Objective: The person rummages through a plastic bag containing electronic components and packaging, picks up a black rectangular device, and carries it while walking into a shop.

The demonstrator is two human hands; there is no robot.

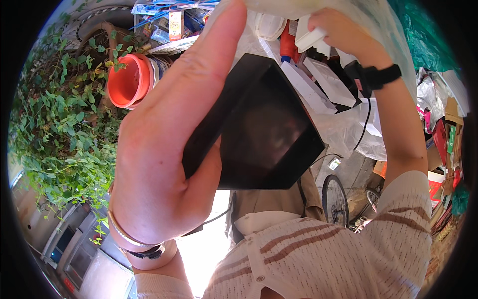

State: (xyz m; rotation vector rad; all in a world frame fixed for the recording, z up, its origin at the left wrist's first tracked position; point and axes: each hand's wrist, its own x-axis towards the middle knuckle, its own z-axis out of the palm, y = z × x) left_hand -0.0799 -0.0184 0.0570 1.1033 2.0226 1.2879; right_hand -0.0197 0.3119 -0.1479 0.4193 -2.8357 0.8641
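Close to the camera, my left hand (pixel 160 149) grips a black open-topped box (pixel 265 123) by its side wall, the thumb stretched along the outside. The inside of the box is dark, with nothing distinct in it. Farther off, my right hand (pixel 345 35) reaches into a large clear plastic bag (pixel 343 129). Its fingers are closed on a white plastic piece (pixel 312 37). Beside it in the bag are a red bottle (pixel 287 43) with a blue cap, a round white tub (pixel 269 26) and a long white box (pixel 329 83).
On the left, leafy plants (pixel 74 130) hang beside an orange bucket (pixel 127 80). A crate (pixel 173 45) of small packets stands at the top. A green plastic bag (pixel 429 37) and flattened cardboard (pixel 453 112) lie right. A bicycle wheel (pixel 335 202) is below on the paving.
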